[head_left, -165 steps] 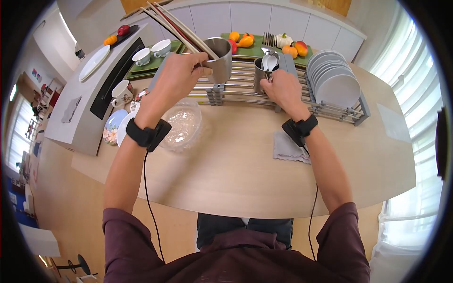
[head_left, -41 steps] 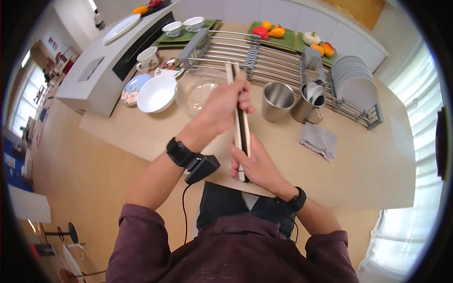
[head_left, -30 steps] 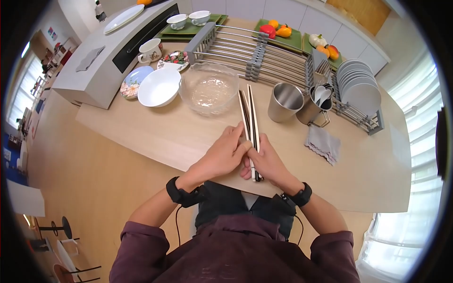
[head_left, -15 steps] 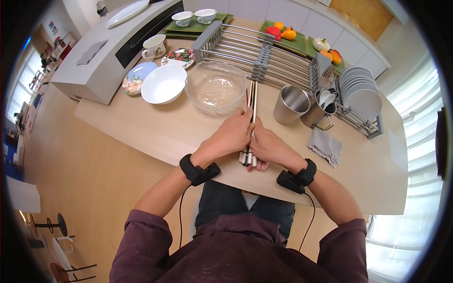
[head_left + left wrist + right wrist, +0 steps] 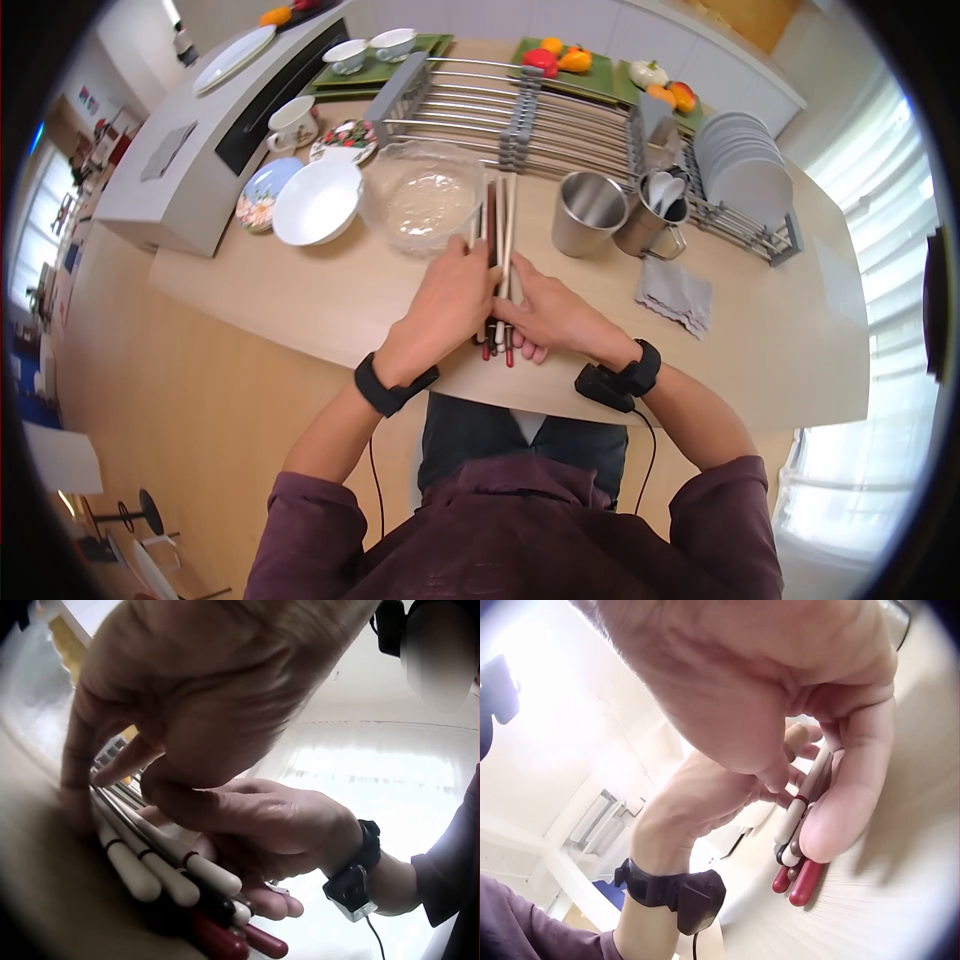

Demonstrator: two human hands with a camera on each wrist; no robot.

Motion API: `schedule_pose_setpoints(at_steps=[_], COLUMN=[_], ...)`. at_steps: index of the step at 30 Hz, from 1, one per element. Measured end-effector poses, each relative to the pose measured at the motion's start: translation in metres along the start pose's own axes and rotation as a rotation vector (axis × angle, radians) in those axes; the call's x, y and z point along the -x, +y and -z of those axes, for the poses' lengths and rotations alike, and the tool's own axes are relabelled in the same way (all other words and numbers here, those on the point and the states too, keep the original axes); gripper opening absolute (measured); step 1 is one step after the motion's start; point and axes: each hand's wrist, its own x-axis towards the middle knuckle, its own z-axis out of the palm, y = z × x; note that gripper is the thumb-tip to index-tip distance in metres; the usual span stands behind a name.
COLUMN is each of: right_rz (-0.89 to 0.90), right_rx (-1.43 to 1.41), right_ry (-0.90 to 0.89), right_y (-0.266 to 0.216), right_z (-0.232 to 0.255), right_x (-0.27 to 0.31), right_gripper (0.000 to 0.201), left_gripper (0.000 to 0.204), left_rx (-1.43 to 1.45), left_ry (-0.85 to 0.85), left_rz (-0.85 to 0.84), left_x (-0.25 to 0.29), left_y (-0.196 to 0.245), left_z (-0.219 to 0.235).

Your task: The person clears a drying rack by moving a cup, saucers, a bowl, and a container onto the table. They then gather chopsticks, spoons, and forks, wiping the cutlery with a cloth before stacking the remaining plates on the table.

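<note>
Both hands around chopsticks [image 5: 497, 255] on table [image 5: 400, 290], left hand [image 5: 447, 305] and right hand [image 5: 548, 315] gripping bundle's near end

I am holding my left hand [image 5: 447, 303] and right hand [image 5: 555, 318] side by side at frame center, fingers curling inward, forearms converging.
</note>
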Motion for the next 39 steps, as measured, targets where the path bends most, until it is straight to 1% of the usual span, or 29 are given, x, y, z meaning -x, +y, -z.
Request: schedule_pose_setpoints(at_steps=[1, 3, 5, 6, 7, 9, 10, 14, 16, 17, 19, 21, 22, 23, 25, 26, 27, 28, 29, 30, 31, 32, 33, 34, 35, 36, 37, 38, 39], right_rz=[0.022, 0.010, 0.109, 0.114, 0.112, 0.134, 0.148, 0.221, 0.182, 0.184, 0.412, 0.259, 0.268, 0.275, 0.222, 0.239, 0.259, 0.261, 0.327, 0.392, 0.395, 0.336, 0.277, 0.278, 0.267, 0.257, 0.258, 0.268, 0.278], right_rx=[-0.028, -0.047, -0.113, -0.084, -0.092, -0.088, -0.099, -0.163, -0.171, -0.172, 0.380, 0.246, 0.180, 0.110, 0.135, 0.242, 0.350, 0.353, 0.450, 0.548, 0.550, 0.469, 0.387, 0.383, 0.355, 0.325, 0.321, 0.302, 0.284], right_ry=[-0.010, 0.044, 0.013, -0.005, 0.019, -0.050, -0.066, -0.095, -0.116, -0.113, 0.300, 0.489, 0.675, 0.861, 1.053, 1.127, 1.205, 1.208, 1.228, 1.247, 1.255, 1.171, 1.085, 1.087, 1.031, 0.973, 0.974, 0.925, 0.877], right_y=[0.002, 0.013, 0.019, 0.019, 0.021, 0.026, 0.029, 0.043, 0.045, 0.045, 0.036, 0.016, 0.020, 0.025, 0.026, 0.027, 0.027, 0.030, 0.039, 0.045, 0.048, 0.052, 0.055, 0.058, 0.060, 0.063, 0.065, 0.067, 0.069], right_z=[0.001, 0.001, 0.002, 0.004, 0.005, 0.007, 0.007, 0.009, 0.012, 0.014, 0.019, 0.038, 0.046, 0.056, 0.086, 0.097, 0.108, 0.120, 0.132, 0.142, 0.151, 0.159, 0.166, 0.170, 0.175, 0.178, 0.182, 0.186, 0.189], right_x=[0.005, 0.007, 0.011, 0.012, 0.013, 0.013, 0.014, 0.013, 0.016, 0.022, 0.043, 0.078, 0.087, 0.095, 0.108, 0.110, 0.111, 0.108, 0.101, 0.093, 0.087, 0.080, 0.074, 0.068, 0.061, 0.054, 0.048, 0.041, 0.036], right_gripper=[0.056, 0.054, 0.051, 0.048, 0.048, 0.042, 0.034, 0.032, 0.043, 0.043, 0.033, 0.025, 0.027, 0.029, 0.031, 0.033, 0.036, 0.036, 0.043, 0.050, 0.050, 0.058, 0.066, 0.066, 0.070, 0.074, 0.074, 0.074, 0.074], left_gripper=[0.022, 0.031, 0.030, 0.029, 0.029, 0.035, 0.040, 0.045, 0.050, 0.050, 0.049, 0.050, 0.050, 0.050, 0.049, 0.047, 0.047, 0.045, 0.043, 0.043, 0.038, 0.033, 0.033, 0.029, 0.024, 0.024, 0.021, 0.019, 0.019], left_rx=[0.000, 0.003, 0.001, 0.001, -0.001, -0.083, -0.112, -0.185, -0.230, -0.232, -0.228, -0.286, -0.346, -0.340, -0.272, -0.267, -0.266, -0.205, -0.144, -0.144, -0.148, -0.151, -0.153, -0.201, -0.251, -0.257, -0.236, -0.213, -0.216], left_ry=[-0.016, 0.002, -0.007, 0.006, -0.006, -0.002, -0.030, -0.047, -0.056, -0.056, -0.067, -0.034, -0.004, -0.005, 0.058, 0.115, 0.120, 0.134, 0.147, 0.151, 0.110, 0.067, 0.066, 0.094, 0.121, 0.118, 0.157, 0.197, 0.197], left_rz=[-0.025, -0.017, -0.045, -0.035, -0.057, -0.044, -0.037, -0.050, -0.004, -0.007, -0.059, -0.052, -0.045, -0.036, -0.200, -0.286, -0.285, -0.333, -0.383, -0.390, -0.378, -0.363, -0.366, -0.360, -0.353, -0.354, -0.354, -0.353, -0.352], left_x=[0.003, 0.006, 0.009, 0.009, 0.009, 0.009, 0.009, 0.005, 0.002, 0.002, 0.004, 0.008, 0.011, 0.010, 0.002, -0.006, -0.016, -0.026, -0.035, -0.043, -0.051, -0.057, -0.064, -0.069, -0.072, -0.072, -0.070, -0.069, -0.068], left_y=[0.001, 0.003, 0.010, 0.013, 0.015, 0.019, 0.023, 0.020, 0.022, 0.023, 0.023, 0.030, 0.035, 0.044, 0.066, 0.074, 0.082, 0.091, 0.097, 0.100, 0.101, 0.100, 0.096, 0.092, 0.089, 0.085, 0.084, 0.082, 0.079], left_z=[0.002, 0.004, 0.005, 0.004, 0.003, 0.000, 0.001, -0.002, -0.003, -0.003, -0.001, 0.001, 0.003, 0.007, 0.016, 0.013, 0.008, 0.003, -0.003, -0.008, -0.014, -0.020, -0.026, -0.029, -0.030, -0.030, -0.028, -0.026, -0.023])
